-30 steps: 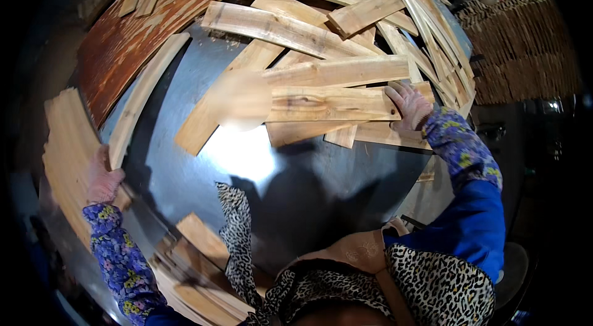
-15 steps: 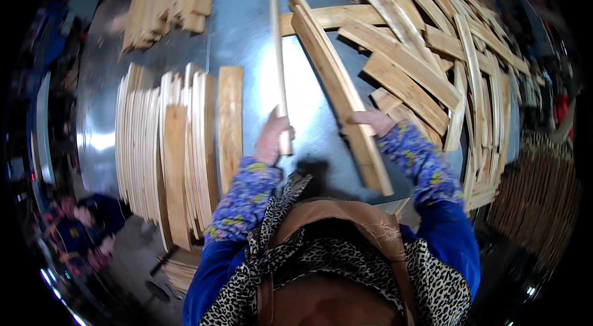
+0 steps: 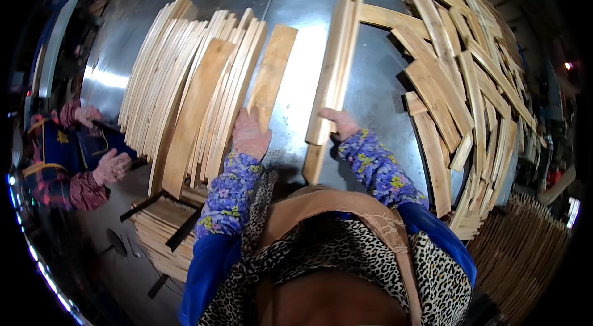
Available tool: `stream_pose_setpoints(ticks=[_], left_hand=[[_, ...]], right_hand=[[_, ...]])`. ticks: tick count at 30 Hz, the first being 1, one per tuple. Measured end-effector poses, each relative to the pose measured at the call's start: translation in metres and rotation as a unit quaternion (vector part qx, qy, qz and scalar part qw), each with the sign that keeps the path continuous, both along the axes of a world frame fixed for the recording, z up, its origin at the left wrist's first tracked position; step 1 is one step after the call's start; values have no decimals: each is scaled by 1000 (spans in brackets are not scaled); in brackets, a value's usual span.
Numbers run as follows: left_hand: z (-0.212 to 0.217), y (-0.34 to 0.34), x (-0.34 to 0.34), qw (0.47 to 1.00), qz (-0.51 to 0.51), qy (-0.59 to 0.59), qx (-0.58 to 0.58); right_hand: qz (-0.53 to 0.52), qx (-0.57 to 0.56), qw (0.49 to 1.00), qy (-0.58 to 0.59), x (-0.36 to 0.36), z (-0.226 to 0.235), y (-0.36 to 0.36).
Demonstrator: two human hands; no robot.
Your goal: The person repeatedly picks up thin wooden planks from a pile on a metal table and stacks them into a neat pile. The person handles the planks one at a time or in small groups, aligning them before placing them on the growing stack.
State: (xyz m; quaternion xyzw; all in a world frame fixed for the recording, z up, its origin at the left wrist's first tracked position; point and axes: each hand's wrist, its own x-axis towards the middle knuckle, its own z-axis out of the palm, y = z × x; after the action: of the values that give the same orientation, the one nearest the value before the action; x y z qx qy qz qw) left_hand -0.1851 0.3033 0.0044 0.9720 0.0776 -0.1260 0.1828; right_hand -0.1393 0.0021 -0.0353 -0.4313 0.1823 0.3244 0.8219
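**Wooden slats on a metal bench**

Your left hand lies flat, fingers spread, on the near end of a single plank. Your right hand curls around a bundle of slats lying between the neat stack of slats and the loose heap crowding the right. The bench is shiny sheet metal. Another person's hands work at far left.

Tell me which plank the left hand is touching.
The left hand rests on the single flat plank lying alone between the leaning row and the right hand's bundle.
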Motion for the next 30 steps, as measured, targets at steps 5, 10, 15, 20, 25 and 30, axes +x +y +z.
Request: stream_pose_setpoints(ticks=[5,10,15,20,25,30], left_hand=[[29,10,24,991,56,71,-96],[51,1,16,975,-164,-99,115],[38,2,2,968,-164,-123,145],[68,-33,6,973,-109,-101,179],[19,-131,28,948,-199,-226,101],[6,-333,33,959,-122,19,-255]], right_hand=[[212,-209,951,-88,-17,-26,77],[523,-335,762,-185,-38,93,137],[440,-338,782,-282,-43,66,85],[41,-694,679,-235,-34,50,-208],[137,-829,466,-277,-31,45,-393],[261,-742,579,-214,18,87,-419]])
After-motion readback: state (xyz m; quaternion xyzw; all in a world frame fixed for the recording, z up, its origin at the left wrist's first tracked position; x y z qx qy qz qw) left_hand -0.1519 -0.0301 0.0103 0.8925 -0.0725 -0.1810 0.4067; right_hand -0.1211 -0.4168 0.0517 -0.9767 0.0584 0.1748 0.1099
